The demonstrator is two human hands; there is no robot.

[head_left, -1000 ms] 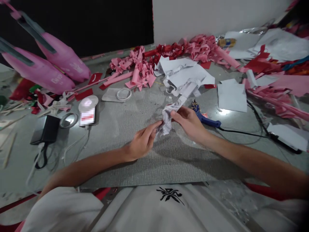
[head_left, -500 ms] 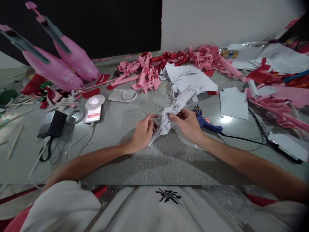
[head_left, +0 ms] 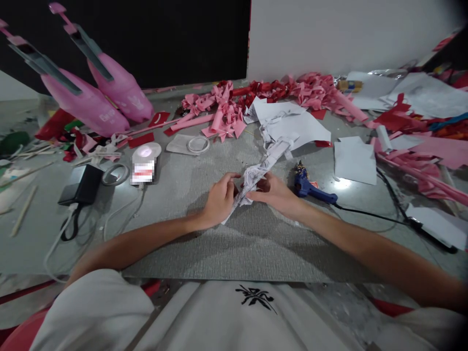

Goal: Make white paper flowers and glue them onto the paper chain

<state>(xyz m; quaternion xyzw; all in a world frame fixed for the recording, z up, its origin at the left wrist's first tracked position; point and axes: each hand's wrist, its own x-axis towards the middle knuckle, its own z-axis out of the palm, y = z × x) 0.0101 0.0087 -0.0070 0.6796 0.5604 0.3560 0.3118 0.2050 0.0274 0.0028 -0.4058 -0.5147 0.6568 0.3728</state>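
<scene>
Since half a second ago the right hand (head_left: 280,199) has slid down along the crumpled white paper (head_left: 256,174), so that its thumb now lies lower across the folds, closer to the left hand (head_left: 218,201), which stays nearly where it was. Crumpled and creased, the strip slants between the two hands above the grey tabletop (head_left: 219,256), its narrow near tip poking out just beside the left palm, its far end reaching up to the big white sheet (head_left: 303,130); whether it rests on that sheet or only overlaps it from this angle cannot be told. On the right, the grip is a pinch: thumb in front, fingers tucked behind, closed on the paper. On the left, the fingers curl at the strip's lower edge with the index finger reaching past it, and how firmly they hold it, if at all, cannot be told. Judging by this, the step in hand is shaping or gathering the folds by finger, not gluing, since the blue glue gun (head_left: 304,186) lies untouched just to the right of the right hand. What the next move calls for, it seems, is a sure left hold on the lower end and light pressure from the right thumb, because paper this thin and wrinkled could tear or spring open if pulled.
</scene>
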